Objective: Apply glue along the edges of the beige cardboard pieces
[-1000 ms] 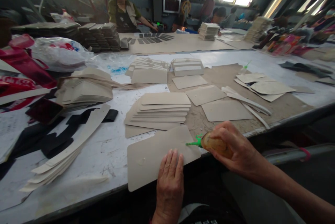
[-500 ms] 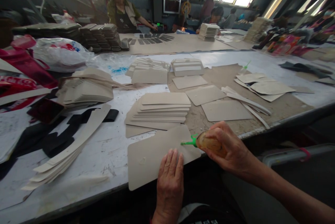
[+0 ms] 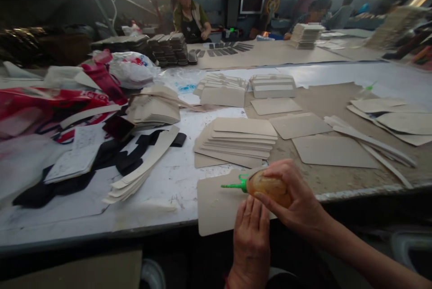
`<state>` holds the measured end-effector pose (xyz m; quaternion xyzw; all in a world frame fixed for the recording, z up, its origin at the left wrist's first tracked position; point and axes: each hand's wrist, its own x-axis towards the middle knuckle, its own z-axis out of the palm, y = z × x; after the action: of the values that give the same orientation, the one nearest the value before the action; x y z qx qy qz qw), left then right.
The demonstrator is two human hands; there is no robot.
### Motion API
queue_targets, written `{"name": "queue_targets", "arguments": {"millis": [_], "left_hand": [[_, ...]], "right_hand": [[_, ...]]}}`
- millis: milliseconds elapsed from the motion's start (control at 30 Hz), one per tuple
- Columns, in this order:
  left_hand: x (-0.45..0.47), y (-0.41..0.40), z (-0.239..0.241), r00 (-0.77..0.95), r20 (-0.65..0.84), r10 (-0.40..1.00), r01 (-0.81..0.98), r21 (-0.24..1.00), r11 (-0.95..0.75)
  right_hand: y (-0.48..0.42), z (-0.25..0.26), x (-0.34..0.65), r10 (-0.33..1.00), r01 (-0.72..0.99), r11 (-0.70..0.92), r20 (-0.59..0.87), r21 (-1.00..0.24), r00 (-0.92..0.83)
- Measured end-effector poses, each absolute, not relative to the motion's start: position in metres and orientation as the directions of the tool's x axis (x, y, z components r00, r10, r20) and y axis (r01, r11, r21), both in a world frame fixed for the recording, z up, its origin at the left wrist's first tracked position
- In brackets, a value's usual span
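Observation:
My right hand (image 3: 295, 201) is wrapped round a squeeze glue bottle (image 3: 270, 188) with amber contents and a green nozzle. The bottle is tilted nearly level, its nozzle pointing left over a beige card panel (image 3: 214, 205) with rounded corners. I cannot tell whether the tip touches the panel. My left hand (image 3: 252, 235) lies flat on the panel's near edge, fingers stretched out, just below the bottle. Part of the panel is hidden under both hands and the bottle. Right behind it sits a fanned stack of similar panels (image 3: 241, 138).
Loose panels (image 3: 334, 150) and curved strips (image 3: 374, 142) lie to the right. On the left are more strips (image 3: 145, 167), black bands (image 3: 135, 156), a notebook (image 3: 76, 154) and plastic bags (image 3: 133, 70). A co-worker (image 3: 191, 19) is across the table.
My view has swung left, so the table appears shifted right. The bottle in my right hand has moved left across the panel. The co-worker's outstretched arm has drawn in.

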<state>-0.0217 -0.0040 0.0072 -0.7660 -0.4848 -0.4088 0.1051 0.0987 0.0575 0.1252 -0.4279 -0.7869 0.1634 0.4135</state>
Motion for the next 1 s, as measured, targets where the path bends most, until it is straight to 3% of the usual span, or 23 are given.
{"name": "queue_targets", "arguments": {"millis": [433, 633, 1000], "left_hand": [[0.0, -0.001, -0.021, -0.007, 0.798, 0.603, 0.862, 0.31, -0.402], [-0.01, -0.002, -0.015, 0.134, 0.784, 0.606, 0.868, 0.203, -0.454], [-0.016, 0.0, 0.004, 0.055, 0.804, 0.593, 0.828, 0.295, -0.477]], "right_hand": [[0.076, 0.123, 0.036, 0.72, 0.502, 0.694, 0.509, -0.517, -0.471], [0.077, 0.129, 0.043, 0.701, 0.54, 0.712, 0.498, -0.449, -0.51], [0.074, 0.133, 0.055, 0.729, 0.594, 0.681, 0.472, -0.429, -0.495]]}}
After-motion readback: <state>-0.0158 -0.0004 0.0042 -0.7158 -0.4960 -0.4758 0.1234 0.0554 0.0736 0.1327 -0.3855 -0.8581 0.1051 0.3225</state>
